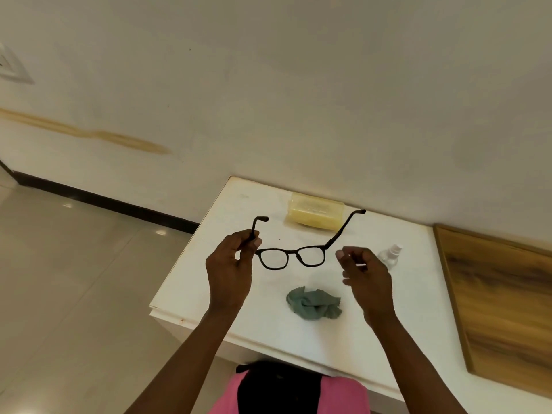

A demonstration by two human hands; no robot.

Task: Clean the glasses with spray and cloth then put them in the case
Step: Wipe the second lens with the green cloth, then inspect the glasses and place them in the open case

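Observation:
Black-framed glasses [294, 256] hang in the air above the white table [418, 309], both temples unfolded and pointing away from me. My left hand [231, 270] pinches the left temple near its hinge. My right hand [366, 274] hovers just right of the frame with fingers loosely curled and no hold on it. A crumpled grey-green cloth [312, 303] lies on the table below the glasses. The pale yellow case [315, 214] rests shut at the back by the wall. A small clear spray bottle [391, 256] lies behind my right hand, partly hidden.
A wooden board [501, 300] lies along the table's right side. The wall runs right behind the table. Tiled floor [74, 279] drops away past the table's left edge. Pink and black clothing shows at the bottom of the view.

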